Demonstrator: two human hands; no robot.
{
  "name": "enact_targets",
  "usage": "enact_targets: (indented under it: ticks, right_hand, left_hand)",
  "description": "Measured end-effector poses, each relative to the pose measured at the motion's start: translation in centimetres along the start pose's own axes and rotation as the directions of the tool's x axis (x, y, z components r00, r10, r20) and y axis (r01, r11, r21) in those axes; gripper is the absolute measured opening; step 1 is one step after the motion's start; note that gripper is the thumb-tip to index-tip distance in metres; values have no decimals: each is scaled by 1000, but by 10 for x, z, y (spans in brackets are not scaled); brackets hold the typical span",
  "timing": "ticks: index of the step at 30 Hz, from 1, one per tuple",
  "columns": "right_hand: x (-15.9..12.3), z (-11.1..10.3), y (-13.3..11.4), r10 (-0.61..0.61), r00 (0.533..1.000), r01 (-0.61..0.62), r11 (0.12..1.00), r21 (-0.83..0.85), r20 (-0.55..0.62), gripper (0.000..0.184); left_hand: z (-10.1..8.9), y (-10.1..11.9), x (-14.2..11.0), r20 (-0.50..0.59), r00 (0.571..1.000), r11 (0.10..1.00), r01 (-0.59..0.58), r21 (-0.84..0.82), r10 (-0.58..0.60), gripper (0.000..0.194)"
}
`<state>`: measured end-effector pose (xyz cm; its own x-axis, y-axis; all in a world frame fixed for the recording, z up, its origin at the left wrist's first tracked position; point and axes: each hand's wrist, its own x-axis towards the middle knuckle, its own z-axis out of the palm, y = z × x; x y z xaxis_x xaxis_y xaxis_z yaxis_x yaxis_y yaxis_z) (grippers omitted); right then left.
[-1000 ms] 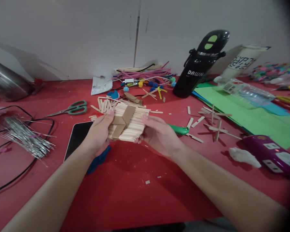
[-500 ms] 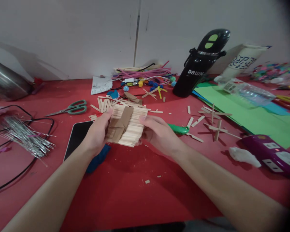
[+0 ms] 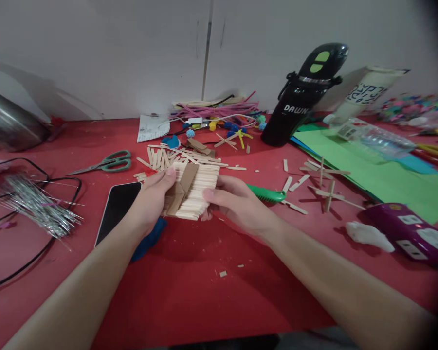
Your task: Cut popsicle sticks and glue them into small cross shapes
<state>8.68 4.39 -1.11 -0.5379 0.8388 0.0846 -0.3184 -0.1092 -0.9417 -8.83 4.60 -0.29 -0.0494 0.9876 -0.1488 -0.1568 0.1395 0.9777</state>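
Between my two hands is a bundle of wooden craft sticks [image 3: 201, 190], lined up side by side, with a brown paper band [image 3: 183, 188] around it. My left hand [image 3: 151, 199] grips the bundle's left end, thumb on top. On the right side my right hand [image 3: 237, 204] holds it, thumb on the upper face and fingers underneath, partly hidden. The bundle is held above the red table [image 3: 204, 301]. Loose craft sticks [image 3: 162, 158] lie in a pile just behind it. A green-handled cutter [image 3: 266, 193] rests beyond my right hand.
Scissors [image 3: 113, 163], a black phone [image 3: 117, 206] and a bundle of silvery wires [image 3: 45, 206] lie to the left. On the right are crossed sticks [image 3: 328, 194], a purple power strip [image 3: 405, 233] and green paper [image 3: 387, 170]. A black bottle [image 3: 295, 102] stands behind.
The bundle has shifted slightly left and turned a little in my hands. My right thumb has moved a bit left and down along it. Both hands keep hold.
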Motion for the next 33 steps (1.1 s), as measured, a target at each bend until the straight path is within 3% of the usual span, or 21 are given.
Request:
enact_targets:
  ticks: [5, 15, 20, 24, 27, 30, 33]
  right_hand:
    - [-1, -1, 3, -30, 1000, 30, 998, -50, 2, 16]
    - [-2, -2, 5, -59, 998, 58, 991, -120, -3, 17]
    - [-5, -2, 1, -65, 998, 59, 942, -332, -5, 14]
    - [-3, 1, 1, -62, 995, 38, 965, -259, -83, 18]
    - [-1, 3, 0, 46, 993, -72, 967, -243, -111, 29]
    - [0, 3, -1, 168, 977, -203, 926, -320, -135, 35]
    - [0, 3, -1, 133, 978, -177, 937, -300, -159, 31]
  left_hand:
    - [-2, 0, 1, 38, 998, 999, 46, -12, -45, 27]
    - [-4, -3, 4, 27, 994, 980, 98, 171, -104, 25]
    - [-9, -9, 8, 40, 999, 937, -5, 350, -9, 34]
    - [-12, -10, 8, -12, 986, 900, -146, 412, 166, 40]
    - [-9, -5, 4, -102, 939, 819, -228, 527, 328, 42]
    - [-5, 0, 0, -128, 916, 777, -240, 582, 379, 44]
    - [-3, -1, 0, -99, 915, 773, -268, 575, 391, 44]
